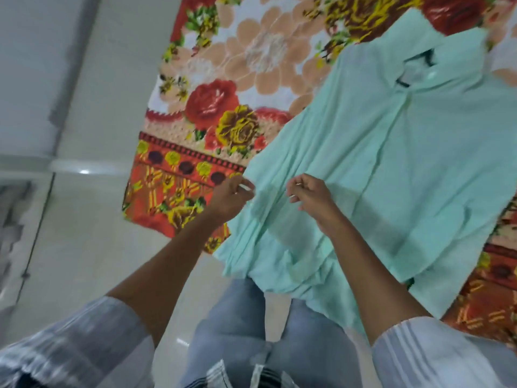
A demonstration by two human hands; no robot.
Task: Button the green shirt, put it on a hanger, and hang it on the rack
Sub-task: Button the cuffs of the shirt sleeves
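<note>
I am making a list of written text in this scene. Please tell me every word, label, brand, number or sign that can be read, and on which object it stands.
None can be read.
green shirt: the pale patch inside the collar may be a label, but it is too blurred to read.
floral blanket: only flower patterns, no writing.

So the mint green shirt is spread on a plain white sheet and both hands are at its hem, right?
Not quite: in the head view the mint green shirt lies on a red and orange floral blanket, not a plain white sheet. Left hand and right hand are at its hem.
</note>
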